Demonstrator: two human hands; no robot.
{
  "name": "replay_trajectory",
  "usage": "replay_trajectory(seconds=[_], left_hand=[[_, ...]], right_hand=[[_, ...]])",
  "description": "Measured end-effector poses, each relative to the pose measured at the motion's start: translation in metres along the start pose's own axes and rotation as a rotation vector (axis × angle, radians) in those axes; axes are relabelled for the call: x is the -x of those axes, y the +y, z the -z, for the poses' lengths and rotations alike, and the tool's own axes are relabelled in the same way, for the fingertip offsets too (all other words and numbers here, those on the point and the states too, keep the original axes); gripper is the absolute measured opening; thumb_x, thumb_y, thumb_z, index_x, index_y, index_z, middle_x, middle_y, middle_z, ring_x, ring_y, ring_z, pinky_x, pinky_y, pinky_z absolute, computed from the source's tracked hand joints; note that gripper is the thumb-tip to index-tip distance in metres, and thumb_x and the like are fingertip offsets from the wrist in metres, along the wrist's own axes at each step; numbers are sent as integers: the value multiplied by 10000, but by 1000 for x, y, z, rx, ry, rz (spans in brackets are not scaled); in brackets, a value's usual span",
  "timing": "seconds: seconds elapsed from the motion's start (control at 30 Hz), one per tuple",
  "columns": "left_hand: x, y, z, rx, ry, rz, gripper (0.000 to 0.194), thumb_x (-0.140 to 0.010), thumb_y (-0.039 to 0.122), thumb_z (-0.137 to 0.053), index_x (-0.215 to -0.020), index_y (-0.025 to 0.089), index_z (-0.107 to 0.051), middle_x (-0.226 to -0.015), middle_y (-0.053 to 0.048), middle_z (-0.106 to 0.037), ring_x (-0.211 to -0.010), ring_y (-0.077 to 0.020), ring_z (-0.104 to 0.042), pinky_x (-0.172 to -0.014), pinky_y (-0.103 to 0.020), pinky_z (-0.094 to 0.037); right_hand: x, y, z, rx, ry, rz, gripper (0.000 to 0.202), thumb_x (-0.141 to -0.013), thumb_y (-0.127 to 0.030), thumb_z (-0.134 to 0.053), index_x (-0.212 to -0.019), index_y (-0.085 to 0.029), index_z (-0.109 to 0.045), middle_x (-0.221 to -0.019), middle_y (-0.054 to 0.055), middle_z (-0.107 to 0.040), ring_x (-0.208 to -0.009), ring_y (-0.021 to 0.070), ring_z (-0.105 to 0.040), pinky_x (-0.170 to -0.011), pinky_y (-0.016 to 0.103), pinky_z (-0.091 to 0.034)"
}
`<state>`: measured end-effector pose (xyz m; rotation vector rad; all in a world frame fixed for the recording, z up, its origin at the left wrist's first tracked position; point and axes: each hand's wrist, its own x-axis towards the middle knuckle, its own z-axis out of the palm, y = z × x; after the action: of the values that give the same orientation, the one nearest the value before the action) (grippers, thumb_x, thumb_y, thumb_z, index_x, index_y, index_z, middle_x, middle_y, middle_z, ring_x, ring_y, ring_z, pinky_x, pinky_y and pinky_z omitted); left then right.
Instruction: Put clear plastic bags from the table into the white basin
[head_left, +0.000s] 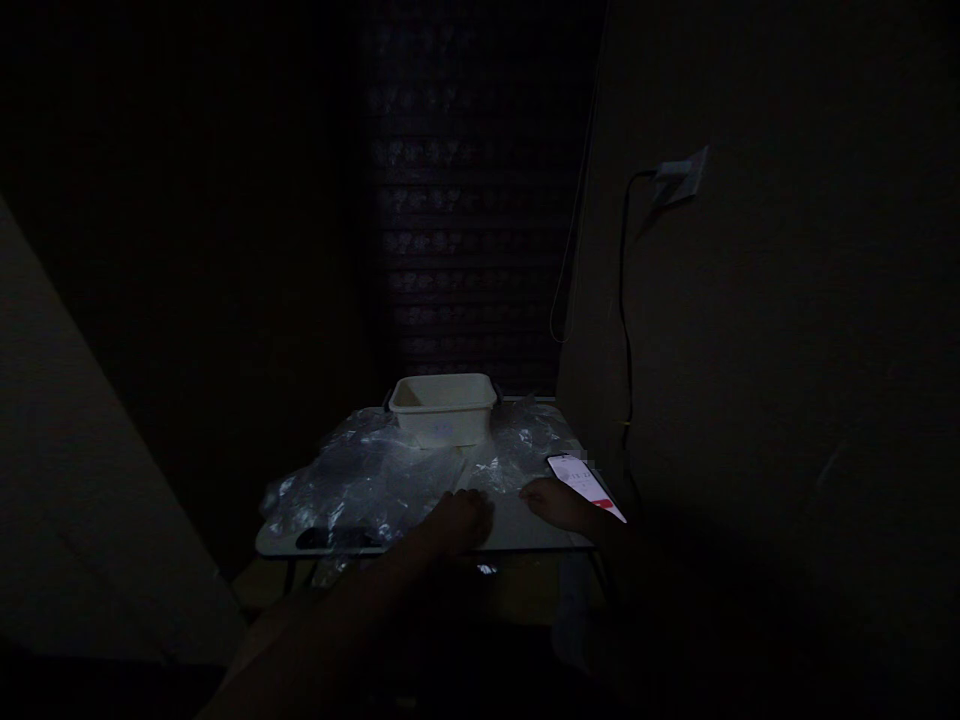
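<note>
Pretty dark in here, but left to right: crinkly clear plastic [337, 485] covers most of the left side of the counter [517, 530], shiny where it catches light, with a bit hanging off the near edge. Near the left corner there's a dark rounded patch [330, 538], partly under the film. The left hand [466, 515] is at the near edge, roughly mid-counter, fingers curled in; can't tell if they're pinching any plastic.

Back by the far edge is the tub [442, 410], pale, smooth, rectangular with rounded corners and a thick rim. Faint bluish mark on its front, too dim to read. Plastic is bunched around its front and sides, so that stuff sits between the hands and the tub. Behind it hangs a ribbed, patterned dark covering [431, 240], with a thin looped cord [559, 335] beside it.

Right hand [551, 500] is low over the near right part, fingers bent toward the left hand, grip too dark to tell. Just beside it, a lit phone [585, 487] lies slanted by the right edge: digits too blurry for me, plus a red block. Black cable [624, 300] runs down the wall from a plug [673, 171].
</note>
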<state>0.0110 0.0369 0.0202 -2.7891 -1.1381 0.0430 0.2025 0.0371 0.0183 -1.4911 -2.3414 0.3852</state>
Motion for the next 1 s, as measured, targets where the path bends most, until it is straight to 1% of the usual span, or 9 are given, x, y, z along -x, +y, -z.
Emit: replay_trajectory(seconds=[0.07, 0.17, 0.3, 0.43, 0.6, 0.73, 0.87, 0.97, 1.0], left_hand=[[0, -2, 1, -29, 27, 48, 334, -744, 324, -227, -972, 173, -420, -978, -103, -466, -831, -211, -450, -638, -350, -365], [0, -4, -6, -49, 77, 124, 434, -736, 363, -231, -1094, 131, -314, -1114, -144, -365, -959, -246, -367, -715, -396, -324], [-1, -3, -20, -36, 0, 216, 546, -730, 435, -179, -1140, 83, -257, -1192, -165, -259, -1073, -278, -217, -784, -483, -222], [2, -1, -26, -13, -91, 214, 568, -739, 436, -115, -1155, 68, -233, -1212, -155, -218, -1107, -261, -144, -806, -501, -170], [8, -1, -16, 33, -171, 192, 613, -725, 484, -87, -1172, 78, -194, -1233, -146, -160, -1120, -259, -85, -818, -493, -152], [5, -4, -9, 65, -156, 173, 592, -729, 482, -65, -1186, 115, -147, -1247, -127, -116, -1124, -251, -55, -807, -504, -156], [-1, -8, -13, 97, -141, 140, 576, -738, 465, -67, -1183, 110, -150, -1246, -122, -122, -1128, -225, -68, -815, -497, -154], [-3, -10, -18, 92, -142, 154, 591, -730, 486, -72, -1173, 111, -185, -1241, -124, -141, -1125, -222, -91, -818, -507, -131], [-3, -12, -19, 91, -139, 153, 591, -728, 490, -66, -1169, 118, -198, -1241, -121, -148, -1125, -220, -96, -818, -509, -126]], right_hand=[[-6, -3, 1, 29, 37, -2, 300, -658, -143, -335, -872, -136, -546, -896, 70, -559, -822, 140, -492, -706, 232, -361], [-15, -11, -4, 138, 76, 33, 343, -655, -118, -319, -943, -141, -503, -961, 74, -524, -886, 141, -453, -749, 247, -331], [-22, -24, -19, 290, 98, 132, 378, -710, -207, -279, -1065, -137, -392, -1130, 84, -385, -1034, 164, -315, -833, 321, -240], [-20, -24, -32, 360, -14, 144, 467, -739, -371, -212, -1130, -131, -299, -1200, 97, -278, -1101, 186, -193, -870, 403, -125], [-12, -16, -32, 367, -113, 64, 537, -737, -447, -122, -1150, -133, -262, -1223, 101, -222, -1114, 199, -151, -863, 441, -83], [-8, -17, -34, 348, -115, 46, 553, -734, -462, -116, -1158, -131, -246, -1223, 107, -223, -1110, 206, -162, -865, 439, -70], [-7, -21, -34, 328, -84, 51, 531, -728, -462, -173, -1144, -146, -273, -1209, 104, -257, -1101, 216, -185, -860, 441, -88], [-11, -19, -17, 317, -14, 24, 429, -729, -397, -253, -1086, -183, -356, -1160, 87, -346, -1072, 210, -250, -840, 414, -171], [-13, -16, -7, 320, 33, -20, 380, -730, -353, -276, -1043, -182, -404, -1112, 91, -405, -1036, 205, -310, -824, 384, -213]])
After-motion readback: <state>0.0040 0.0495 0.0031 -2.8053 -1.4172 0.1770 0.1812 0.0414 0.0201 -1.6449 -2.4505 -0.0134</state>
